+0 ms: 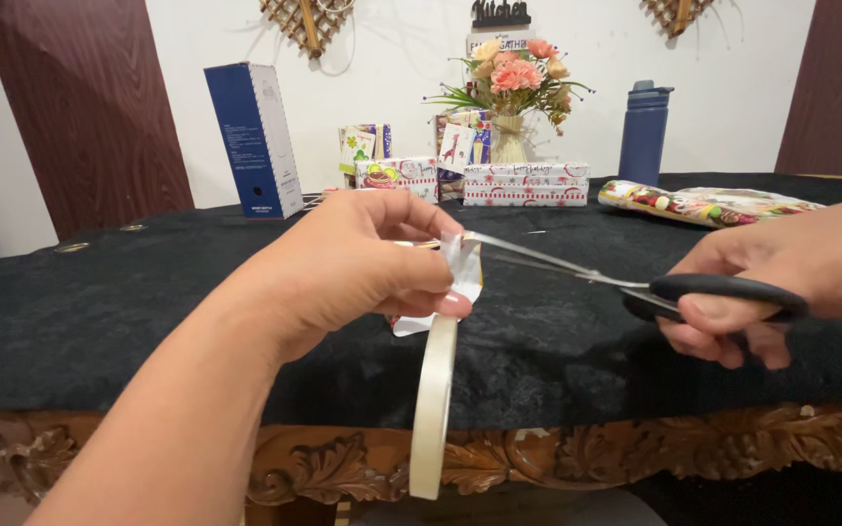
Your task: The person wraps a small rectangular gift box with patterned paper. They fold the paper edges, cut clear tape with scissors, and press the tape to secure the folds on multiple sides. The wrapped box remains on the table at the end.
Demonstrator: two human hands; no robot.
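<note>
Black-handled scissors (635, 282) are grasped by the right hand (782, 282), blades slightly parted and pointing left toward the tape strip (465, 268); the left hand (353, 263) is clenched on that strip, from which the tape roll (434, 404) hangs down past the table edge (148, 390); the blades lie almost level, tips touching the strip; open room lies in front.

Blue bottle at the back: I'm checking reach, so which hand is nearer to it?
Right. The right hand, holding scissors, is below the bottle and slightly right; the left hand, holding tape, is far left.
</note>
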